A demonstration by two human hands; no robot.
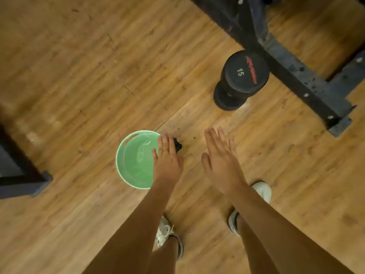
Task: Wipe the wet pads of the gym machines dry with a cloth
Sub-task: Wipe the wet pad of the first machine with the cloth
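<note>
Cloth: small crumpled black cloth [177, 145] on the wooden plank floor [79, 76], beside the round green plastic bucket [117, 161].
Left hand [167, 161]: our nearer one, fingers straight, empty, cloth at its fingertips.
Right hand [219, 163]: flat, empty, farther off.

1. The round black end face of the dumbbell [245, 71], which stands upright on the wooden floor, carries the white number "15".
2. A red brand logo runs along the same face beside the number; its letters are too blurred to read.
</note>
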